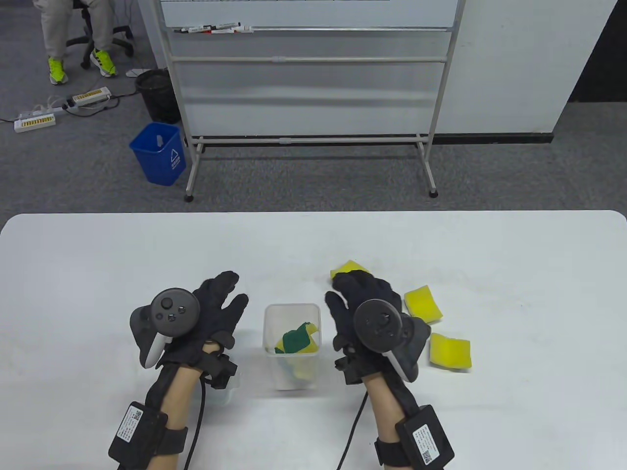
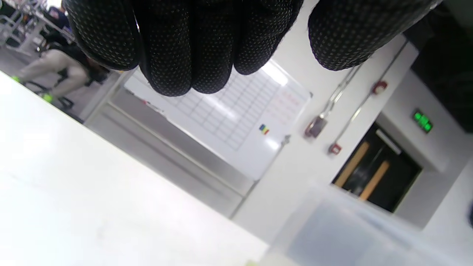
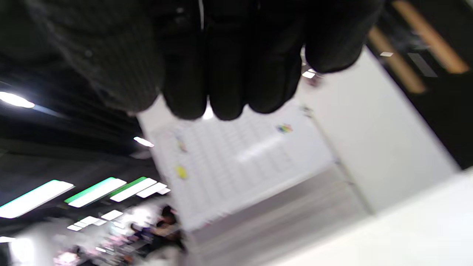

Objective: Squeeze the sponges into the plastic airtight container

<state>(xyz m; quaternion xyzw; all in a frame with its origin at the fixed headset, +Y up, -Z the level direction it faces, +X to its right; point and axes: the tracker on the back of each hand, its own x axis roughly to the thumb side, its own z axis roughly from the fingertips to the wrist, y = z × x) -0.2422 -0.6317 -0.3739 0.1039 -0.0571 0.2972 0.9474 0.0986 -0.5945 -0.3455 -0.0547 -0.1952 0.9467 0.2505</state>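
A clear plastic container (image 1: 292,313) stands upright between my hands, with green-and-yellow sponges (image 1: 296,340) squeezed inside. My left hand (image 1: 229,313) lies open and empty just left of it, fingers spread. My right hand (image 1: 343,306) is right of the container, open, its fingertips over the near edge of a yellow sponge (image 1: 349,268); I cannot tell if they touch it. Two more yellow sponges (image 1: 423,303) (image 1: 450,351) lie to the right. In the left wrist view my fingers (image 2: 184,55) hang empty and the container (image 2: 332,236) is a blur at the bottom right. In the right wrist view my fingers (image 3: 229,74) hold nothing.
A translucent plastic piece (image 1: 226,394) lies under my left wrist, mostly hidden. The white table (image 1: 98,274) stretches wide on both sides. Beyond its far edge stand a whiteboard on a frame (image 1: 308,98) and a blue bin (image 1: 159,152).
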